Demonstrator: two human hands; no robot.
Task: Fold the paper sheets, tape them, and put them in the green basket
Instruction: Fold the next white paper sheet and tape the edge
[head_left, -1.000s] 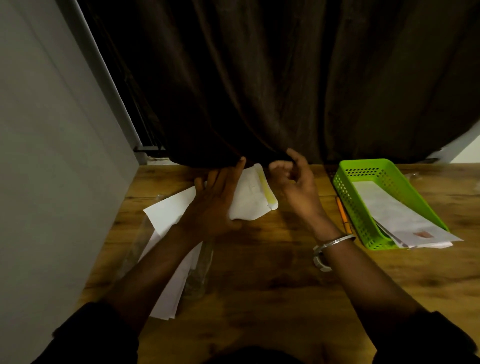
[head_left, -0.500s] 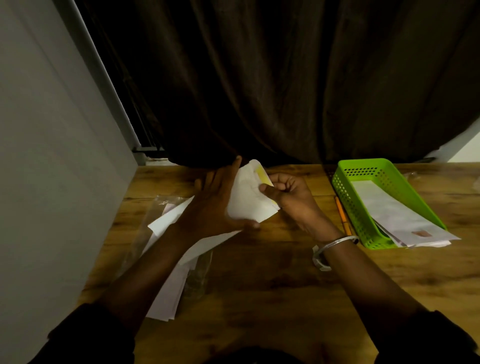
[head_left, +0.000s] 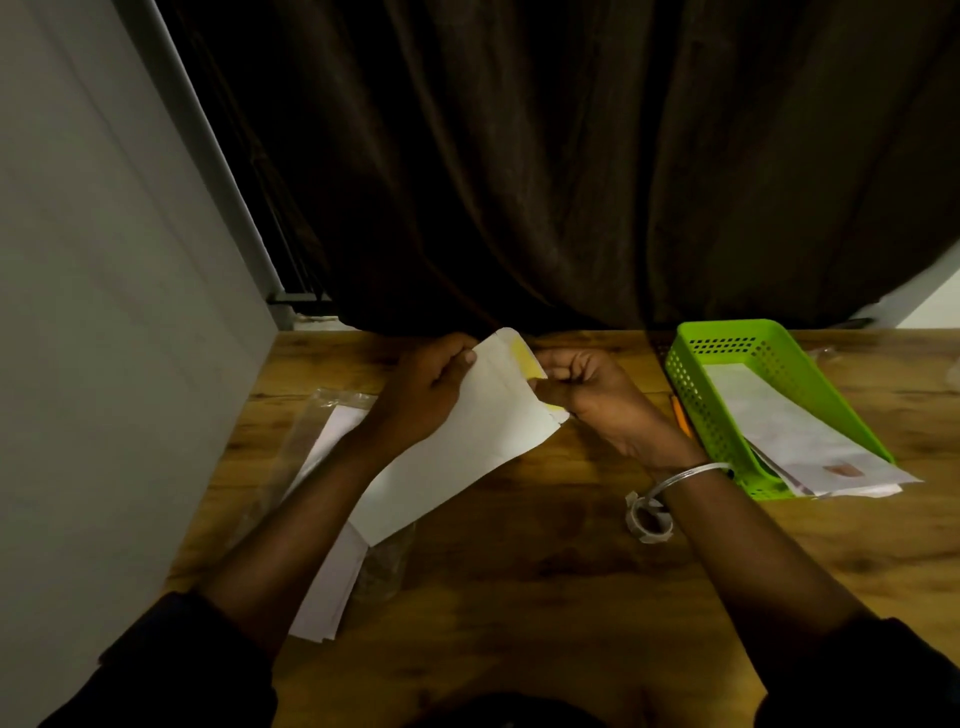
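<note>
As the folded sheet (head_left: 467, 447) is held now: the long axis is run diagonally, far-right end at the hands, near-left end low toward the body; whether that low end touches the worktop (head_left: 519, 597) cannot be told.
Left hand (head_left: 426, 395): closed on the far-left edge of the sheet, thumb laid on top, fingers (head_left: 467, 358) curled behind.
Right hand (head_left: 587, 395): fingers (head_left: 561, 371) curled tight, the far-right short edge pinched just beside the yellow strip (head_left: 527, 358).
Yellow strip: laid along that short edge; tape or glue band cannot be told.
Step judged: the edge is being sealed or checked; the basket drop is not yet done.
Key relation: the green basket (head_left: 691, 384) is placed to the right of the sheet, near the right hand and well apart from the left. The transfer is best made by the right hand, with the sheet swung so its long axis is matched to the basket's.
Basket contents: taped sheets (head_left: 795, 436) are already stacked inside, near ends hung over the front rim.
In the way: an orange pencil (head_left: 680, 415) is lain between right hand and basket wall; low, easily cleared.
Tape roll (head_left: 649, 519): set on the worktop just beside the right wrist and its bangle (head_left: 685, 475).
Supply: the stack of paper sheets (head_left: 332, 587) is lain under the left forearm, partly on a clear plastic sleeve (head_left: 332, 400).
Risk: the basket load could be nudged out by a flat slide-in.
</note>
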